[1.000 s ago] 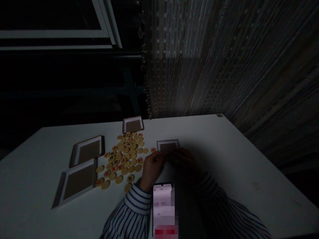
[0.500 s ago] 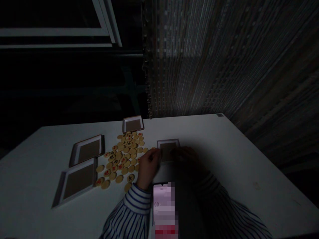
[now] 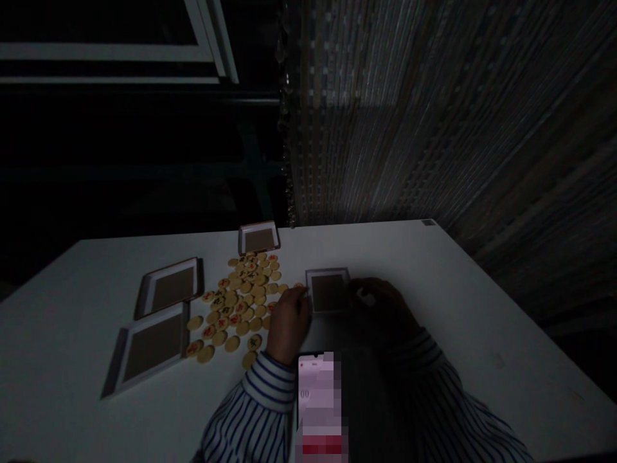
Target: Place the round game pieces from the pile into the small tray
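A small shallow rectangular box point(image 3: 330, 293) with pale walls and a brown-grey floor lies on the table between my hands. My left hand point(image 3: 288, 325) is closed, its fingertips pinching at the box's left wall. On the other side, my right hand point(image 3: 383, 308) is in deep shadow, with thumb and finger curled together at the right wall. Left of my left hand spreads a loose heap of round wooden xiangqi pieces point(image 3: 232, 299), some showing red or black characters. A few of them are partly covered by that hand.
Three more shallow boxes rest on the white table point(image 3: 463, 308): one at the back point(image 3: 259, 240), one at the left point(image 3: 169, 287) and one nearer point(image 3: 153, 344). A lit phone point(image 3: 313, 379) lies between my forearms. A curtain point(image 3: 385, 128) hangs behind the table.
My right hand has drawn back to the right, from over the box's inside to its right wall. My left hand stays at the left wall. The view has shifted slightly.
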A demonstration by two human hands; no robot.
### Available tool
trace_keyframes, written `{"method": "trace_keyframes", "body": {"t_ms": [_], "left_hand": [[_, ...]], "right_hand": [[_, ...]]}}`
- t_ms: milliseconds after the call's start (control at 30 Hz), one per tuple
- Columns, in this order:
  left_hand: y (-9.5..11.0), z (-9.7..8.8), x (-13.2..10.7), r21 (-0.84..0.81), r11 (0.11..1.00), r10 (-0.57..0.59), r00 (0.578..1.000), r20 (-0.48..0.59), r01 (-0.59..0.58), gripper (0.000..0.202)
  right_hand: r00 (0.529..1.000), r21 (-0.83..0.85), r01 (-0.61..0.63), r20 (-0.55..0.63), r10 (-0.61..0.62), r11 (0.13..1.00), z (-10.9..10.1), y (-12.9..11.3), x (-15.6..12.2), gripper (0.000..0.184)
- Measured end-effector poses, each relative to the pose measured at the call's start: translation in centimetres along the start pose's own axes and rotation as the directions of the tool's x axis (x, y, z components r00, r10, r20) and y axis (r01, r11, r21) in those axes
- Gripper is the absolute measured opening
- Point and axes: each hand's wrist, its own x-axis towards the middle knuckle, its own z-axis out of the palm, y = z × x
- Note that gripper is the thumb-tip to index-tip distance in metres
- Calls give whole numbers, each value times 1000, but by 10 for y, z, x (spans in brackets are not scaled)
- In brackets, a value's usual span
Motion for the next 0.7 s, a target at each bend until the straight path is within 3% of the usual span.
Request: {"method": "trace_keyframes", "body": {"t_ms": [300, 533, 700], "left_hand": [[-1, 3, 0, 116, 993, 31, 998, 55, -37, 29], [1, 2, 1, 171, 985, 25, 998, 63, -35, 28], [-2, 5, 0, 190, 980, 49, 998, 51, -58, 27]], "right_hand": [[998, 53, -26, 51, 23, 998, -2, 6, 0, 22], [986, -57, 47, 165, -37, 997, -11, 1, 6, 24], [965, -171, 58, 263, -11, 984, -18, -4, 13, 22]]}}
